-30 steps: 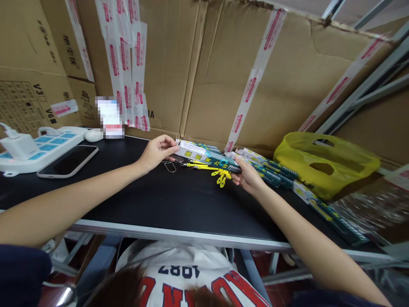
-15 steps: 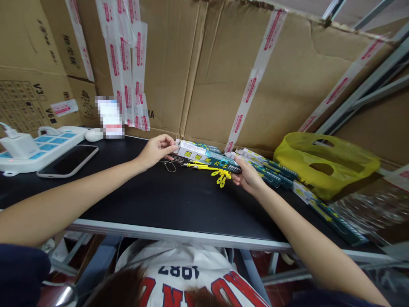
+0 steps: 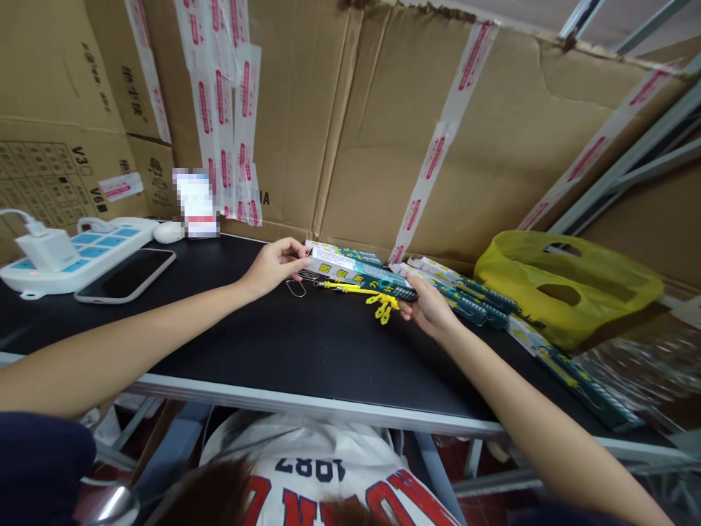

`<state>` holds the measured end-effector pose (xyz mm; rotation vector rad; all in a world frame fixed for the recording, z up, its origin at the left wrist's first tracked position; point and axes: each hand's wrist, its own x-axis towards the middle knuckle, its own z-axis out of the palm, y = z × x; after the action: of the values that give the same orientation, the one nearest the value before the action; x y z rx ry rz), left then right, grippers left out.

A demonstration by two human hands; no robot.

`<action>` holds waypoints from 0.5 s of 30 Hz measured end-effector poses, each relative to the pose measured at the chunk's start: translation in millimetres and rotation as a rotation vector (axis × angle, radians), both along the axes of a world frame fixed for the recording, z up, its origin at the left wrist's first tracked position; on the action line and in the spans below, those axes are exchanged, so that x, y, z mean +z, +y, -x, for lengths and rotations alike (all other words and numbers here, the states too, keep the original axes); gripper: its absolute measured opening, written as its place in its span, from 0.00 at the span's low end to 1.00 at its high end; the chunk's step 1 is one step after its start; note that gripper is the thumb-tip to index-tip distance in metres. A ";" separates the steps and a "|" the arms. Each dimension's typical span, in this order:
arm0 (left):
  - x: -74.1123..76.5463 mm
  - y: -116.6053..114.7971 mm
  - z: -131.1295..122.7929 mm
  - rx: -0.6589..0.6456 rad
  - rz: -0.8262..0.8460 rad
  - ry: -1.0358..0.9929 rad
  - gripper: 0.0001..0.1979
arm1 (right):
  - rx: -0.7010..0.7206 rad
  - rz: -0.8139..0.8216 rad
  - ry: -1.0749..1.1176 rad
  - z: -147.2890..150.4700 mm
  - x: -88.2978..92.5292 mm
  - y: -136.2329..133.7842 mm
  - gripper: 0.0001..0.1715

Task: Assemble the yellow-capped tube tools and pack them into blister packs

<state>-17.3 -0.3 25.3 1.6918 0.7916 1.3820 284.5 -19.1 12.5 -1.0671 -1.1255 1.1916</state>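
Note:
A long, narrow cardboard box, white and teal with yellow characters, lies slantwise between my hands. My right hand grips its right end, thumb on top and fingers underneath. At the left end, my left hand pinches the edge of the box opening between thumb and fingers; whether a flap is between them I cannot tell. Just below the box lie slim yellow rods with yellow tabs at their right ends. Bent wire hooks rest on the black tabletop under my left fingers.
More such boxes lie right of my right hand, beside a yellow plastic bag and clear plastic wrap. At left are a phone, a white power strip and a lit, blurred screen. Cardboard walls the back.
The whole view has shifted slightly, so everything sits a little further right. Both hands keep their places at the two ends of the box, with little other movement.

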 end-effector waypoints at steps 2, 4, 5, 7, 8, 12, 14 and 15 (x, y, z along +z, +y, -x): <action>-1.6 -1.4 -0.6 0.008 -0.007 0.007 0.14 | 0.005 -0.011 0.007 0.5 -0.7 -0.1 0.19; -3.9 -2.2 -1.6 0.014 0.004 0.020 0.14 | 0.014 -0.030 0.007 1.1 -0.9 -0.5 0.20; -5.2 -2.3 -2.2 0.018 0.016 0.028 0.14 | 0.015 -0.039 0.004 1.4 -0.8 -0.8 0.20; -7.5 -2.1 -3.3 0.027 0.048 0.037 0.14 | 0.015 -0.052 -0.009 2.0 0.2 -1.3 0.20; -8.4 -1.7 -3.5 0.032 0.071 0.036 0.13 | 0.016 -0.058 -0.020 2.1 1.0 -1.5 0.19; -9.4 1.6 -1.6 0.054 0.173 -0.023 0.13 | 0.017 -0.167 -0.080 1.8 5.1 -1.4 0.10; -9.8 4.4 0.7 0.076 0.200 -0.049 0.14 | 0.005 -0.242 -0.122 0.6 6.6 -0.9 0.14; -10.2 5.8 1.8 0.089 0.203 -0.052 0.14 | -0.004 -0.241 -0.145 -0.5 7.0 -0.5 0.16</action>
<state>-19.1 5.5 15.1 1.4743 0.9542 1.3503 285.0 -19.6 19.5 -0.9805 -1.3421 0.9583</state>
